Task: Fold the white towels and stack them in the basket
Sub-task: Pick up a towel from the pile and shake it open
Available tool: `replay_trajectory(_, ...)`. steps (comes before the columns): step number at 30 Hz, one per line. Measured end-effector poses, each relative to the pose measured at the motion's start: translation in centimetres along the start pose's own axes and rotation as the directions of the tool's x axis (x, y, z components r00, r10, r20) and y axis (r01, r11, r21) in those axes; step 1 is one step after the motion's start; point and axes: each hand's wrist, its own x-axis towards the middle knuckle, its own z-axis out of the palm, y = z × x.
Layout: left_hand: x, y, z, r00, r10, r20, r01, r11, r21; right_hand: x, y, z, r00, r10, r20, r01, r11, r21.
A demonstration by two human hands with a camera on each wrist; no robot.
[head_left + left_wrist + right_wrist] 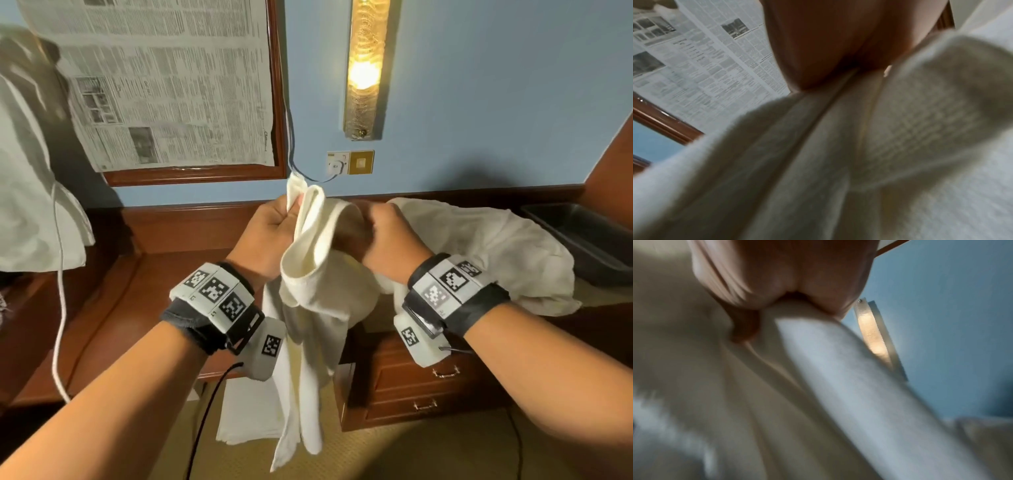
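Observation:
A white towel (313,294) hangs in the air between both hands, its lower end dangling below the desk edge. My left hand (274,226) pinches its top corner, which sticks up above the fingers. My right hand (383,229) grips another part of the same towel's upper edge, close beside the left. The left wrist view shows the towel (838,162) running from curled fingers (828,48); the right wrist view shows the cloth (838,378) clamped in the fist (787,280). A second crumpled white towel (496,246) lies on the desk behind my right wrist. A dark basket (589,233) stands at far right.
The wooden desk (178,274) runs along the blue wall, with drawers (424,383) below. A framed board covered in newspaper (164,82) and a lit wall lamp (364,68) hang behind. White cloth (34,192) and a cord (60,308) sit at left. Folded white cloth (246,411) lies on the floor.

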Motion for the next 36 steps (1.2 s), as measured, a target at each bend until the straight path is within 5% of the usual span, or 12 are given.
replay_trajectory(4,0.0,0.9,-0.7,0.994,0.061,-0.086,-0.052,0.993,0.108,-2.7,6.5,0.5,0.987,0.155,-0.041,-0.16,0.955,-0.25)
replay_trajectory(7,-0.7,1.1,-2.4,0.988,0.036,-0.15,-0.019,0.993,0.113,-4.7,11.9,-0.8,0.895,0.436,-0.093,-0.446,0.869,-0.215)
replay_trajectory(9,-1.3,0.8,-3.6,0.98,-0.019,-0.197,0.034,0.997,0.069,-5.4,13.5,-1.4,0.86,0.478,-0.178,-0.506,0.842,-0.185)
replay_trajectory(12,-2.0,0.6,-4.6,0.983,-0.048,-0.178,0.065,0.994,0.092,-3.9,9.6,-1.0,0.881,0.433,-0.189,-0.441,0.898,0.001)
replay_trajectory(15,-2.3,1.1,-4.0,0.996,-0.021,-0.083,0.036,0.981,0.188,-0.9,3.0,0.2,0.973,0.199,-0.118,-0.178,0.97,0.168)
replay_trajectory(18,-2.2,1.8,-3.3,1.0,0.011,-0.007,-0.01,0.984,0.178,1.1,-2.5,1.0,0.986,0.159,0.045,-0.165,0.972,0.171)
replay_trajectory(21,-2.2,1.6,-3.8,1.0,-0.012,-0.016,0.013,0.999,0.041,2.7,-5.0,0.6,0.997,0.073,0.002,-0.073,0.993,0.09)
replay_trajectory(25,-2.3,0.9,-4.5,1.0,0.008,-0.008,-0.007,0.995,0.099,2.7,-6.7,1.0,0.996,0.072,-0.042,-0.073,0.997,-0.017)
replay_trajectory(29,-2.3,0.6,-6.3,0.999,0.025,-0.021,-0.02,0.984,0.179,-0.6,-5.5,4.0,0.982,0.157,0.108,-0.155,0.988,-0.023)
replay_trajectory(31,-2.8,0.4,-7.4,0.999,0.038,-0.013,-0.034,0.974,0.224,-2.8,-2.0,6.0,0.919,0.336,0.207,-0.331,0.942,-0.063)
replay_trajectory(34,-3.9,-0.4,-9.1,1.0,0.029,0.0,-0.028,0.968,0.25,-5.9,1.7,8.2,0.837,0.519,0.171,-0.444,0.828,-0.342)
replay_trajectory(36,-4.9,-1.0,-10.3,1.0,-0.017,-0.005,0.018,0.965,0.261,-7.4,2.5,9.0,0.845,0.517,0.137,-0.468,0.839,-0.278)
